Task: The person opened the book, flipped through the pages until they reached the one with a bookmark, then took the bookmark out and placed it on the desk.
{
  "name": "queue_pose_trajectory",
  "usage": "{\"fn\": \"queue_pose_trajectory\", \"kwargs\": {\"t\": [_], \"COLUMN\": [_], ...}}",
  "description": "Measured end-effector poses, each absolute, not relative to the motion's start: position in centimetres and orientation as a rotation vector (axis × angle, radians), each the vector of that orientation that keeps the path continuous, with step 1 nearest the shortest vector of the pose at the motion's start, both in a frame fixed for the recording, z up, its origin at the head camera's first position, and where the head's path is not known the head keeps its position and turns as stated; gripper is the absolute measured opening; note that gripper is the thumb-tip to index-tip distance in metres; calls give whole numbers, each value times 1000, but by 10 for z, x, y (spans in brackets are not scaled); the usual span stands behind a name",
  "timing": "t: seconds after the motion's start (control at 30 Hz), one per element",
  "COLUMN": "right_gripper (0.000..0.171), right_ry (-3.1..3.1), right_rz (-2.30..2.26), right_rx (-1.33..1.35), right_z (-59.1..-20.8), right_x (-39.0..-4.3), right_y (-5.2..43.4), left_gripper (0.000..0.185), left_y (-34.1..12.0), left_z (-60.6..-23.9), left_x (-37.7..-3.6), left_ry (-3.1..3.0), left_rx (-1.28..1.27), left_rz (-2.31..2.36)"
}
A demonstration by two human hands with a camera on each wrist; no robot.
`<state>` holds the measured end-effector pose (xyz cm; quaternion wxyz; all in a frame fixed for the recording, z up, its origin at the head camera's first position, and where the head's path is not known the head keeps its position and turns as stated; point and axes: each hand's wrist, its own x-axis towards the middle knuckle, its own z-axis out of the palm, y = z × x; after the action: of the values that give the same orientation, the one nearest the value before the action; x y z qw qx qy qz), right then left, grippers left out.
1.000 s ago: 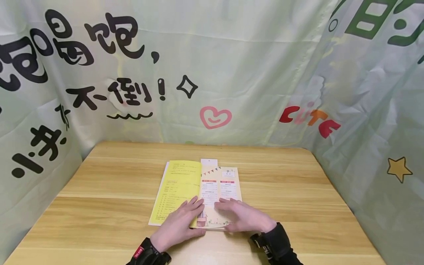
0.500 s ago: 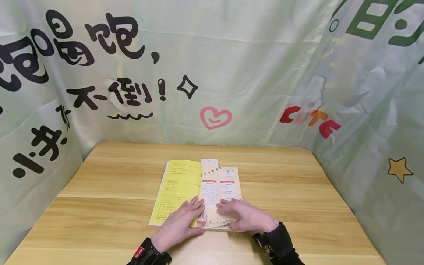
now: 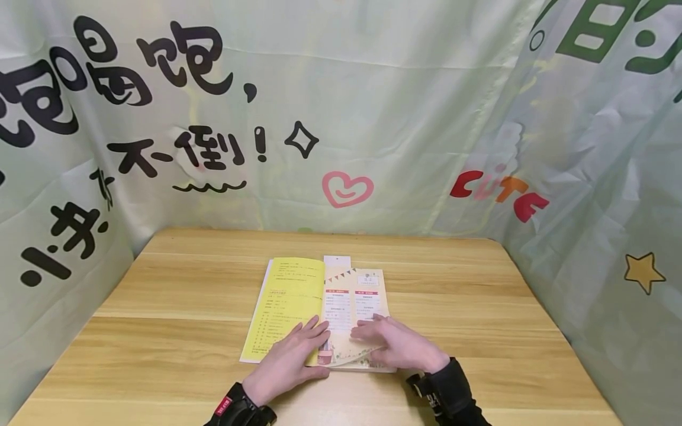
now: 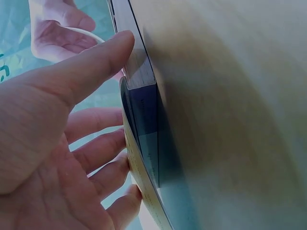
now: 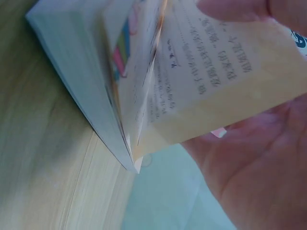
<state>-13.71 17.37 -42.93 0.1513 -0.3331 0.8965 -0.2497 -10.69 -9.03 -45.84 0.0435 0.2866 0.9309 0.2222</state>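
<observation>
On the table (image 3: 186, 355) lies an open book (image 3: 367, 370), its yellow left-hand leaf (image 3: 285, 290) spread flat. My left hand (image 3: 285, 364) rests near the fold, with fairly straight fingers touching the yellow leaf; its thumb is by the lower edge, beside the book's thick page block (image 4: 136, 57) in the left wrist view. My right hand (image 3: 399, 346) pinches a printed page (image 3: 341, 340) by its lower right corner. In the right wrist view that page (image 5: 206, 91) bends up from the pages beneath, with the thumb (image 5: 235, 9) against its text side.
A white card or tag (image 3: 337, 261) with a small hole sticks out beyond the book's top edge. Printed fabric curtain (image 3: 394, 118) encloses the table at the back and on both sides.
My right hand has moved slightly right and lifted the page's lower right corner, exposing more of the page beneath. My left hand has barely moved.
</observation>
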Motion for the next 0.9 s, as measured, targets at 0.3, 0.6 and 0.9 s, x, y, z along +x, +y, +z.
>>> {"fn": "queue_pose_trajectory", "kwargs": {"t": [0.3, 0.6, 0.9], "right_gripper": [46, 40, 34], "right_ry": [2643, 2674, 2784], "right_rz": [-701, -760, -825], "right_rx": [-1058, -1089, -1218], "right_z": [-429, -429, -428], "right_x": [-138, -139, -140], "right_y": [173, 172, 171], "left_gripper": [66, 66, 64], "left_y": [-89, -89, -90], "left_z": [-457, -458, -458], "left_x": [-107, -107, -107], "left_ry": [2853, 2854, 2848], "left_rx": [889, 888, 877], "left_rz": [679, 683, 689]}}
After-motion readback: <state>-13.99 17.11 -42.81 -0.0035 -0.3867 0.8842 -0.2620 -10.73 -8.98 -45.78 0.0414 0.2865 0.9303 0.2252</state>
